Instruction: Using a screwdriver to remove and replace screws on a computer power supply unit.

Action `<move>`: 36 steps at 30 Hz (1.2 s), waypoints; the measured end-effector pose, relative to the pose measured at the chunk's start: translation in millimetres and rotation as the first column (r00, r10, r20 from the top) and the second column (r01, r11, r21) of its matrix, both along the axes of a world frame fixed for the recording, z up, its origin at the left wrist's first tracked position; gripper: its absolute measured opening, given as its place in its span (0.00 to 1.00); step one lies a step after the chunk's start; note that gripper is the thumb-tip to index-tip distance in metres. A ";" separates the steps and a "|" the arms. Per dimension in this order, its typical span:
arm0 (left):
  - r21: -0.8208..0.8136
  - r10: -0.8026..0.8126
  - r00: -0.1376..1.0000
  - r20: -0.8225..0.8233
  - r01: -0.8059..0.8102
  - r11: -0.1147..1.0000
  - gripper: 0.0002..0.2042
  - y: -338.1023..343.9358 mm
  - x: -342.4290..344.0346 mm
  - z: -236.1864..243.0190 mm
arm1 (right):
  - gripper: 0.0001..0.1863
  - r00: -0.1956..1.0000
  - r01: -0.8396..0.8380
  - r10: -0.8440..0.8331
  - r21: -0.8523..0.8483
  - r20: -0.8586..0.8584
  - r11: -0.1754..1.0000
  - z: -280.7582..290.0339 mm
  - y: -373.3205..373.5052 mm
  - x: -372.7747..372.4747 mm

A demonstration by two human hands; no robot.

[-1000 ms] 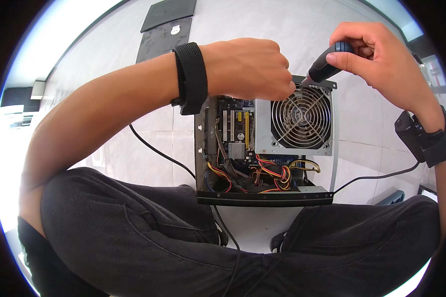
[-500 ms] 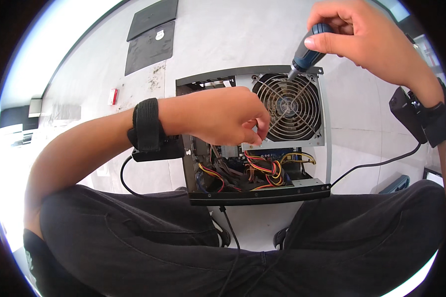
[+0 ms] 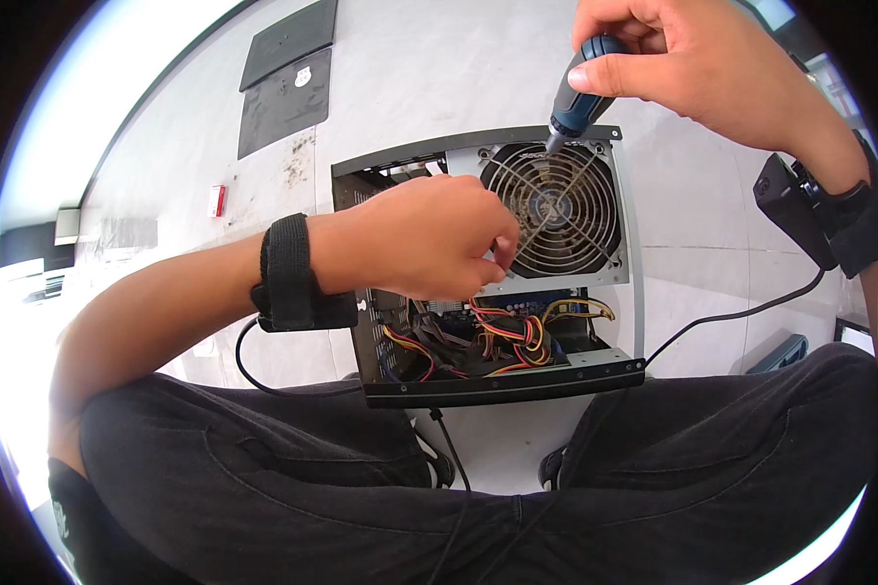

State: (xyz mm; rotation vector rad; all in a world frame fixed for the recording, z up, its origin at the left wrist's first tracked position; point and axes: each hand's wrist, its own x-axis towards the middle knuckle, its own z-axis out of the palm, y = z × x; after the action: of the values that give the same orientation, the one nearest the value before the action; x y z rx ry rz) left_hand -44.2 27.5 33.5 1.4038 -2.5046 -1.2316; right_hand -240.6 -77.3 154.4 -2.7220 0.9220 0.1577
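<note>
Just beyond our legs, we had the open computer case on the floor, presumably laid flat to expose its insides. Our left hand curled over the fan's near-left corner, perhaps for steadiness; we couldn't tell whether its fingers gripped anything. Farther right, our right hand wrapped the screwdriver, probably angled so its tip met the fan's far rim. Far left, a black panel bore a white sticker, too small to read.

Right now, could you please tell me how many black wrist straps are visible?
2: one wrist strap just behind the left hand, the other wrist strap just behind the right hand, which holds the screwdriver.
</note>
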 end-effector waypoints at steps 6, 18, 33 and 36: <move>0.014 0.166 0.985 -0.036 -0.166 0.986 0.08 5.0 -2.1 -4.8 | 0.16 0.997 -0.045 0.047 -0.042 0.054 0.998 -1.1 6.6 2.7; 0.177 0.238 0.971 0.038 -0.241 0.954 0.09 0.9 -3.7 -4.0 | 0.12 0.940 -0.227 0.111 0.348 0.321 0.910 -32.8 -9.3 0.2; 0.173 0.437 0.899 -0.034 -0.425 0.889 0.08 -5.4 11.3 4.4 | 0.10 0.901 -0.399 0.332 0.226 0.280 0.889 -25.2 34.1 16.0; 0.197 0.515 0.849 -0.117 -0.488 0.850 0.09 -7.9 14.7 1.7 | 0.10 0.885 -0.431 0.389 0.138 0.256 0.892 -27.5 35.0 14.5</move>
State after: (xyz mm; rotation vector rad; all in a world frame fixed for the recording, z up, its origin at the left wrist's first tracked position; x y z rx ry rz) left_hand -29.5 19.6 35.2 1.7554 -1.7843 -1.3762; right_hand -226.1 -42.3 127.0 -2.6445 0.2408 0.0176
